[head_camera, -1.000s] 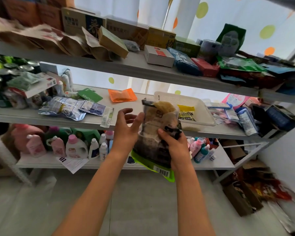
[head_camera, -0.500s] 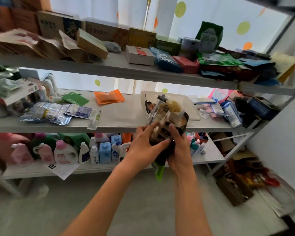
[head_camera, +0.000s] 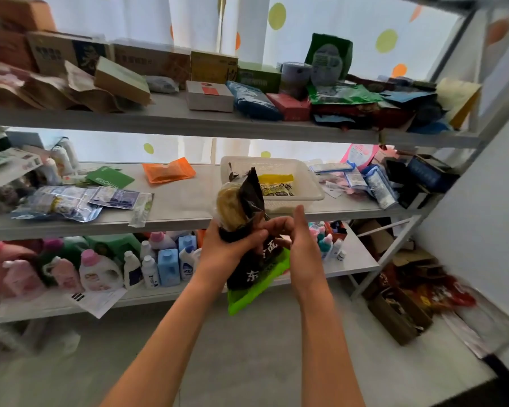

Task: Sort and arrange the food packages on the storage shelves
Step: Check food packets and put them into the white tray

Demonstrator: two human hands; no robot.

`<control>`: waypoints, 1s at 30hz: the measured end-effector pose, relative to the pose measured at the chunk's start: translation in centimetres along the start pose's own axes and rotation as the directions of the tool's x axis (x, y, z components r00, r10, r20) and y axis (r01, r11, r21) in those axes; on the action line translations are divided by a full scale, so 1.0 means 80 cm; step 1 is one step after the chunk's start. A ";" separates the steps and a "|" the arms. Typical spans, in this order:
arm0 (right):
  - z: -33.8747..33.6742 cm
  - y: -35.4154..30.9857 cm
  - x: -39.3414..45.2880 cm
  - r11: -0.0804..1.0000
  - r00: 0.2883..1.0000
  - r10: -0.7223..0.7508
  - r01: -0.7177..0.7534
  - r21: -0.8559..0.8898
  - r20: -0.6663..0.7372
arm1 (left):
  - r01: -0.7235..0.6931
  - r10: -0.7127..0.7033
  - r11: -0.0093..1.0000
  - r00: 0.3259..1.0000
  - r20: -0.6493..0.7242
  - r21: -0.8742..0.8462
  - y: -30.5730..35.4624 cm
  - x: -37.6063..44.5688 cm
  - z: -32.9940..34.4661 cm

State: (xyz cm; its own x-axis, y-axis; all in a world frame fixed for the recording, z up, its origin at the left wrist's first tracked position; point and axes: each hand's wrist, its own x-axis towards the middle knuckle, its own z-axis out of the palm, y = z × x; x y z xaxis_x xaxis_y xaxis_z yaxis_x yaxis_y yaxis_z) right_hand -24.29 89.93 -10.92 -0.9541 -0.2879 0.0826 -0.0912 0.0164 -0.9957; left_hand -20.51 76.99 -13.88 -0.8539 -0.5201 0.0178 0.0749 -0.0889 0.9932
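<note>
I hold a black and green noodle package (head_camera: pixel 249 210) upright in front of the middle shelf (head_camera: pixel 171 212). My left hand (head_camera: pixel 227 251) wraps around its middle from the left. My right hand (head_camera: pixel 294 245) touches its right side, fingers curled onto the bag and thumb pointing up. Pale noodles show through the clear top of the bag. Just behind it a white basket (head_camera: pixel 303 174) on the middle shelf holds a yellow packet (head_camera: pixel 276 185).
An orange pouch (head_camera: pixel 168 171), a green card (head_camera: pixel 109 179) and foil sachets (head_camera: pixel 71 201) lie on the middle shelf. Boxes and bags crowd the top shelf (head_camera: pixel 188 121). Detergent bottles (head_camera: pixel 100 268) fill the bottom shelf. Cartons sit on the floor at right (head_camera: pixel 400 312).
My left hand closed around the package, which turned and folded from flat-facing to edge-on. The view shifted so the shelves sit lower and more to the left.
</note>
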 end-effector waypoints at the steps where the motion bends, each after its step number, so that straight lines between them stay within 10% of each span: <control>1: -0.009 -0.003 -0.002 0.999 1.000 -0.031 0.031 -0.023 -0.003 | 0.012 -0.012 0.999 1.000 0.003 -0.037 -0.001 -0.001 0.002; 7: -0.059 0.008 -0.005 0.982 0.977 -0.176 0.167 -0.085 -0.122 | 0.103 -0.064 0.971 0.982 0.179 -0.217 0.007 -0.023 0.030; 14: -0.118 0.034 -0.012 0.997 0.996 0.042 -0.037 -0.065 0.074 | 0.139 -0.088 0.972 0.964 0.252 -0.190 0.006 -0.029 0.058; 30: -0.155 0.122 0.065 0.967 0.977 0.197 -0.179 0.182 -0.082 | 0.240 -0.206 0.961 0.952 0.225 -0.137 -0.060 0.038 0.124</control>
State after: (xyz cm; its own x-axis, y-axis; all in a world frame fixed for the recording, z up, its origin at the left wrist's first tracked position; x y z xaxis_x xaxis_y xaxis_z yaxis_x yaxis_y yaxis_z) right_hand -33.67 100.48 -19.69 -0.9736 -0.1992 -0.1118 0.1350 -0.1068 -0.9851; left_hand -28.58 84.27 -17.46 -0.9445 -0.2860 -0.1615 -0.0625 -0.3265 0.9431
